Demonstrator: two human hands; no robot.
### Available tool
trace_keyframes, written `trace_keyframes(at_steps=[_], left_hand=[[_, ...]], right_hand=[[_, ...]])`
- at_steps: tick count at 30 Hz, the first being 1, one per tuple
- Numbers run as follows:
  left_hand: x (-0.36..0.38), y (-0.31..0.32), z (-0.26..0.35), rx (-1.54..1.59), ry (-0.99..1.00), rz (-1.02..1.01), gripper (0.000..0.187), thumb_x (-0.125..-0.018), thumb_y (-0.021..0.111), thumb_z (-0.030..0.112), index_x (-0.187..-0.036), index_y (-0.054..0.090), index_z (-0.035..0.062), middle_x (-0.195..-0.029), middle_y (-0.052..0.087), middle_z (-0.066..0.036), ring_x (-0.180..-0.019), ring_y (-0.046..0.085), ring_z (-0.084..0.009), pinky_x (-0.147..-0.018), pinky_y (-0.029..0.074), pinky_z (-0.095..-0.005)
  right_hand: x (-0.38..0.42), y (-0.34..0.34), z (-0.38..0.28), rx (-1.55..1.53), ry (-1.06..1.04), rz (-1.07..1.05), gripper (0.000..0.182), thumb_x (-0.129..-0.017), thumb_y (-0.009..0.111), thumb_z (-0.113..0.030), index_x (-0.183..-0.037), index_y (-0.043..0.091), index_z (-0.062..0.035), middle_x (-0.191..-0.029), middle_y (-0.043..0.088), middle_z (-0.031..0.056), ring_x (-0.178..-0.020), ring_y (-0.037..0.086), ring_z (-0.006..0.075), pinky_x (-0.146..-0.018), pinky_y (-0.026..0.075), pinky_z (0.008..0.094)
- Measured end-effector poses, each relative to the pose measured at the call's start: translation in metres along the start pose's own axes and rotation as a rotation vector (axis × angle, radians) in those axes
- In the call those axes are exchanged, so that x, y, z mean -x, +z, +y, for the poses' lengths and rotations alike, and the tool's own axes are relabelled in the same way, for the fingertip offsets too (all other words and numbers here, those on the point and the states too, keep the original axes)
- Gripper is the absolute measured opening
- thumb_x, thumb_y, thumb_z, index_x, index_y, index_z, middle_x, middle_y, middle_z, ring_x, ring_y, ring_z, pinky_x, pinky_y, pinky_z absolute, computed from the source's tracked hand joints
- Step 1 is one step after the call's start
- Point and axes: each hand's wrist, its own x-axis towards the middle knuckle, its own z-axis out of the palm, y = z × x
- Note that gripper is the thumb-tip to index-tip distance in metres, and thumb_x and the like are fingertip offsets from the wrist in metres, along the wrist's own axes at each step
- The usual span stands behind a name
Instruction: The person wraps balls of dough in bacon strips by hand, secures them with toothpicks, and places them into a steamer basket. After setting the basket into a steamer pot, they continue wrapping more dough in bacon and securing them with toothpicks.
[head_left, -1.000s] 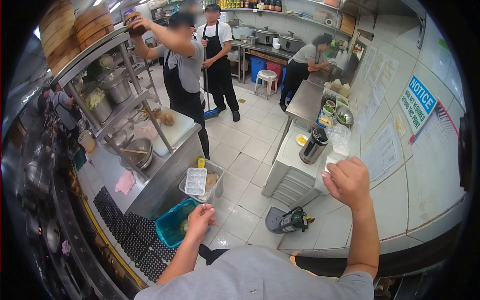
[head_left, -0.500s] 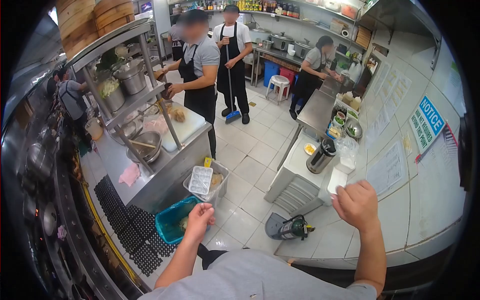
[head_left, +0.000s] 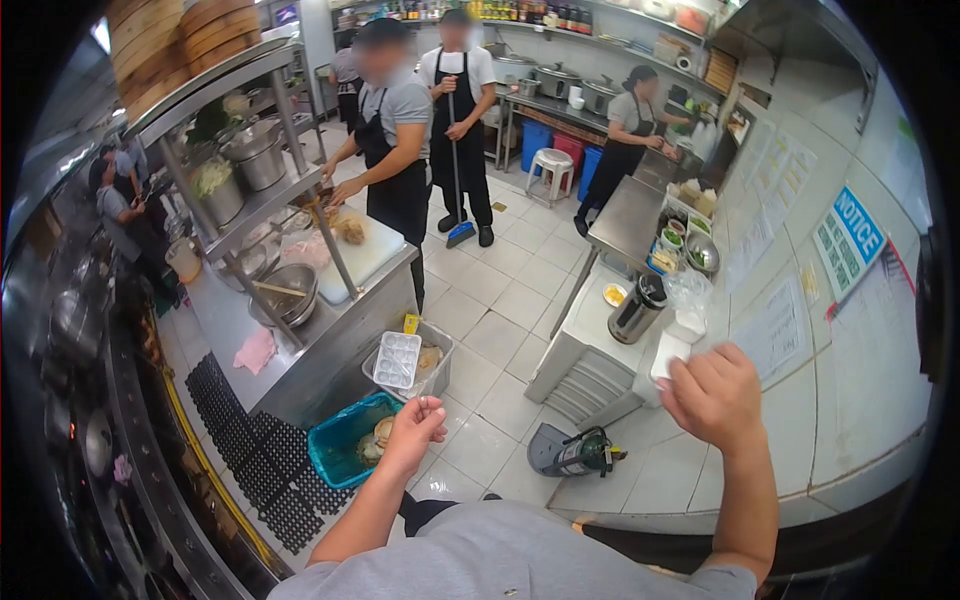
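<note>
My left hand (head_left: 415, 430) is raised above the floor with its fingers curled in and pressed together. Beneath it stands a teal bin (head_left: 330, 440) with pale scraps inside. My right hand (head_left: 715, 398) is held up on the other side, its fingers bent inward and slightly blurred. Behind its fingertips is a white box (head_left: 668, 355) on the white counter. I cannot make out anything in either hand.
Left stands a steel worktable (head_left: 330, 350) with bowls and a white cutting board (head_left: 385, 245). A grey bin (head_left: 440, 375) holds a clear egg tray. A fire extinguisher (head_left: 590, 455) lies ahead. One person holds a blue broom (head_left: 460, 232); others work around the kitchen.
My left hand has moved slightly to the right, showing more of the scraps in the teal bin. My right hand has shifted a little and turned. A co-worker's hands at the worktable have lowered.
</note>
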Motion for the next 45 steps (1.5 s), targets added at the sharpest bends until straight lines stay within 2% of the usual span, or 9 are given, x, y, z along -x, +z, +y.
trace_keyframes(at_steps=[2,7,13,17,21,26,31,39,45], left_hand=[[0.001,0.012,0.005,-0.007,0.009,-0.022,0.028,-0.108,0.075,0.016,-0.13,0.066,0.0009,-0.102,0.069,-0.004,-0.085,0.07,-0.0156,-0.076,0.059,-0.0326],[0.002,0.012,0.009,0.016,0.09,-0.063,0.028,-0.108,0.075,0.015,-0.131,0.065,0.001,-0.104,0.069,-0.004,-0.086,0.071,-0.0153,-0.075,0.06,-0.0318],[0.014,-0.028,-0.031,0.038,-0.026,0.121,0.03,-0.109,0.074,0.016,-0.132,0.065,0.0004,-0.1,0.068,-0.004,-0.082,0.07,-0.0155,-0.073,0.059,-0.0313],[0.02,-0.021,-0.019,0.047,-0.046,0.079,0.03,-0.109,0.074,0.017,-0.133,0.065,0.0016,-0.103,0.069,-0.005,-0.086,0.07,-0.0157,-0.077,0.059,-0.032],[0.019,-0.017,0.002,0.044,0.049,0.028,0.03,-0.109,0.073,0.015,-0.134,0.065,0.0023,-0.105,0.07,-0.005,-0.088,0.071,-0.0162,-0.079,0.06,-0.0327],[0.015,-0.035,-0.017,0.05,0.056,0.139,0.028,-0.109,0.073,0.016,-0.132,0.065,0.0021,-0.102,0.068,-0.004,-0.086,0.07,-0.015,-0.077,0.059,-0.032],[0.012,-0.016,-0.003,0.031,0.0,0.041,0.028,-0.109,0.074,0.015,-0.132,0.065,0.0026,-0.102,0.068,-0.003,-0.085,0.07,-0.0141,-0.075,0.058,-0.0305],[0.01,-0.023,-0.01,0.072,0.074,0.064,0.028,-0.108,0.075,0.016,-0.131,0.065,0.0034,-0.104,0.068,-0.002,-0.087,0.069,-0.0138,-0.076,0.057,-0.0303],[0.011,-0.004,0.0,0.019,0.016,0.051,0.028,-0.108,0.074,0.014,-0.132,0.065,0.0017,-0.101,0.067,-0.002,-0.084,0.068,-0.0136,-0.075,0.057,-0.0307]], right_hand=[[-0.018,0.005,-0.007,-0.077,-0.095,0.087,0.024,-0.086,0.088,-0.018,-0.097,0.072,-0.0042,-0.077,0.057,0.0039,-0.068,0.058,0.0247,-0.068,0.047,0.0415],[0.025,0.002,0.01,-0.074,-0.016,0.031,0.022,-0.086,0.088,-0.016,-0.096,0.072,-0.0051,-0.076,0.056,0.0039,-0.068,0.059,0.0251,-0.069,0.047,0.0415],[0.036,0.007,0.012,0.013,0.109,-0.099,0.021,-0.084,0.088,-0.014,-0.095,0.072,-0.0059,-0.073,0.055,0.004,-0.066,0.058,0.026,-0.067,0.045,0.0421],[-0.001,0.024,0.005,-0.105,0.033,0.105,0.021,-0.083,0.088,-0.014,-0.096,0.073,-0.0062,-0.074,0.055,0.0041,-0.067,0.058,0.0269,-0.067,0.045,0.0421],[0.023,0.01,0.014,-0.054,0.036,0.024,0.02,-0.084,0.087,-0.013,-0.095,0.072,-0.0064,-0.074,0.055,0.0046,-0.066,0.057,0.0281,-0.066,0.045,0.0428],[0.044,-0.019,0.025,0.068,0.128,-0.133,0.02,-0.083,0.087,-0.012,-0.093,0.07,-0.0063,-0.075,0.056,0.0053,-0.067,0.057,0.0288,-0.066,0.045,0.0432],[-0.012,0.001,0.011,-0.033,-0.047,0.111,0.022,-0.082,0.087,-0.011,-0.095,0.071,-0.0053,-0.076,0.056,0.0047,-0.065,0.056,0.0277,-0.065,0.043,0.0433],[0.045,-0.032,0.03,0.148,0.096,-0.085,0.024,-0.081,0.088,-0.011,-0.097,0.072,-0.004,-0.076,0.057,0.0053,-0.066,0.058,0.0269,-0.065,0.043,0.0429],[-0.017,-0.019,0.008,0.011,-0.036,0.13,0.022,-0.084,0.087,-0.009,-0.099,0.073,-0.0028,-0.075,0.057,0.0064,-0.067,0.058,0.0281,-0.065,0.044,0.0434]])
